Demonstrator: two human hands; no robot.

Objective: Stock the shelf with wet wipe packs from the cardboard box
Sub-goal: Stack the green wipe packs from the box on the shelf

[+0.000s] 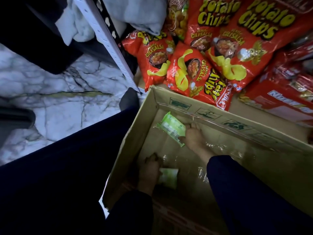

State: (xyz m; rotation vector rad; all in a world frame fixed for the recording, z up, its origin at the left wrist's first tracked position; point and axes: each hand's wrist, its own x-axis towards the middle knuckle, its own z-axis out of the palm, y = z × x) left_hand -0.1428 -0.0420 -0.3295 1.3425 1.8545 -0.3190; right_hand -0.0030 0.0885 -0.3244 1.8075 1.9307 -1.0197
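Red snack bags [237, 39]: "Potato Chips", "CILISALSA". Green prints on cardboard box [211, 114] unreadable.

Light is dim overall and strongest in the upper right, where the glossy potato chip bags [225, 53] throw small white glare spots. The marble floor [59, 99] at left looks cool and softly lit. The cardboard box [169, 100] is shadowed inside, with glints on clear film [220, 146]; the green wet wipe pack [171, 129] is slightly blurred. The lower left is near black. Wide-angle distortion bends the white shelf upright [108, 43].
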